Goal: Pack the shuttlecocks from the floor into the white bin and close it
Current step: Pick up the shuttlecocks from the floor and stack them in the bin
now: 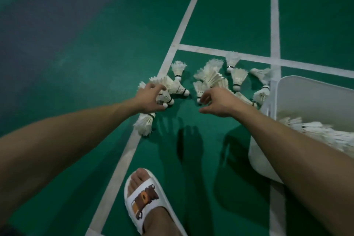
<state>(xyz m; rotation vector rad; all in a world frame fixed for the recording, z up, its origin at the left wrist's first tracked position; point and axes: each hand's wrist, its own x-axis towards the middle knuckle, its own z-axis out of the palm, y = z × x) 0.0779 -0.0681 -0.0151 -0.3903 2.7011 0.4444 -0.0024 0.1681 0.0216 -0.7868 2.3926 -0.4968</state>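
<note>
The fingers of the left hand [151, 97] curl around a few shuttlecocks [178, 88], well to the left of the white bin [306, 92]. The fingers of the right hand [216, 101] are loose and half spread, holding nothing, with the fingertips just at one shuttlecock nearer the bin. Other shuttlecocks lie on the green floor [76, 63] just beside the bin, and some lie inside it.

The green floor [76, 53] is crossed by white lines [181, 30]. Shuttlecocks [210, 76] lie scattered just inside the lines' corner, a white bin [306, 94] sits at their right, and a white sandal [147, 201] rests at the near edge.
</note>
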